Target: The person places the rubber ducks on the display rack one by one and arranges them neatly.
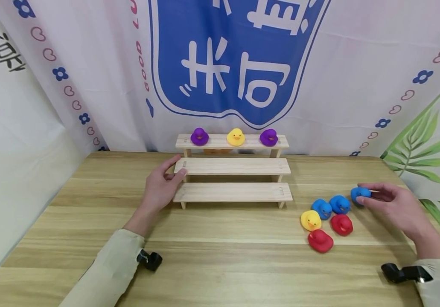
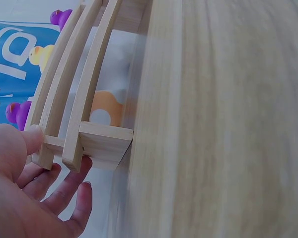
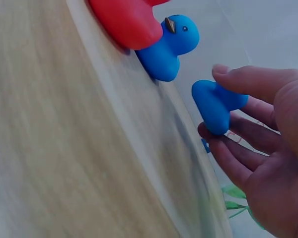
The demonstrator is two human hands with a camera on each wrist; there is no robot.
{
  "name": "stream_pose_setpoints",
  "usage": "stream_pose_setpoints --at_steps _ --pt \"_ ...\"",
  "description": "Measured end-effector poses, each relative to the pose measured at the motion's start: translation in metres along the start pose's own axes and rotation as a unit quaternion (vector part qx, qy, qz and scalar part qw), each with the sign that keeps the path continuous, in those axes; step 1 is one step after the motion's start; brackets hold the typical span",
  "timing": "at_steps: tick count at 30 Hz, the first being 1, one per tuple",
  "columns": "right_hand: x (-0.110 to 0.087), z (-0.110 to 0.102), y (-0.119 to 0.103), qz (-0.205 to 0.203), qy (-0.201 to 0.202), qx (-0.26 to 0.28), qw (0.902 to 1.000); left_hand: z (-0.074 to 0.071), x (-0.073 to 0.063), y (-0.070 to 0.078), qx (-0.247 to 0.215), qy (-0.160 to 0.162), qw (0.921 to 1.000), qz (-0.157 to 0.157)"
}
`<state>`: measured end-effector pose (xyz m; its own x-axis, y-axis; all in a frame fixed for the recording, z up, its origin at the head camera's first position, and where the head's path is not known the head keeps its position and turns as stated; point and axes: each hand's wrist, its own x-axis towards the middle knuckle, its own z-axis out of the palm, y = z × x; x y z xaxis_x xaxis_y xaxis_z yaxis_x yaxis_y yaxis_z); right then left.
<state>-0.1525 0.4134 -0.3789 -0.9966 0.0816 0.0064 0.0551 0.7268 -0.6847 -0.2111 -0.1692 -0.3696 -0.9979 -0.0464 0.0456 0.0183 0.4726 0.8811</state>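
Observation:
My right hand (image 1: 394, 207) holds a blue rubber duck (image 1: 359, 195) between thumb and fingers; the right wrist view shows the same blue duck (image 3: 214, 108) in its grasp. Beside it on the table sit two more blue ducks (image 1: 339, 204), a yellow duck (image 1: 311, 220) and two red ducks (image 1: 342, 224). At the left end of a three-step wooden rack (image 1: 233, 192), my left hand (image 1: 161, 183) grips the middle step, thumb on top and fingers below. Two purple ducks (image 1: 199, 137) stand on the top step with a yellow duck (image 1: 236, 137) between them.
A wood-grain table (image 1: 220, 264) carries everything. Behind the rack hangs a white printed curtain (image 1: 116, 76) with a blue emblem. Low behind the top step, an orange shape (image 2: 107, 106) shows through the rack. Each wrist wears a black camera (image 1: 150, 260).

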Motion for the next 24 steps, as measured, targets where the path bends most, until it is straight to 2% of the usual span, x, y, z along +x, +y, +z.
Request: stream_pose_setpoints --at_steps 9,13,17,24 --pt "0.000 0.004 -0.013 -0.008 0.033 0.012 0.9993 0.000 0.001 0.001 -0.002 -0.003 1.0000 -0.009" --pt "0.002 0.009 -0.018 -0.025 0.044 0.027 0.9983 0.000 0.001 -0.001 -0.001 -0.001 1.0000 -0.007" --pt "0.004 0.015 -0.023 -0.041 0.050 0.046 0.9969 -0.001 0.002 -0.002 0.000 -0.002 1.0000 -0.002" --pt "0.002 0.023 -0.036 -0.044 0.049 0.061 0.9960 -0.001 0.002 -0.002 -0.002 -0.009 1.0000 0.003"
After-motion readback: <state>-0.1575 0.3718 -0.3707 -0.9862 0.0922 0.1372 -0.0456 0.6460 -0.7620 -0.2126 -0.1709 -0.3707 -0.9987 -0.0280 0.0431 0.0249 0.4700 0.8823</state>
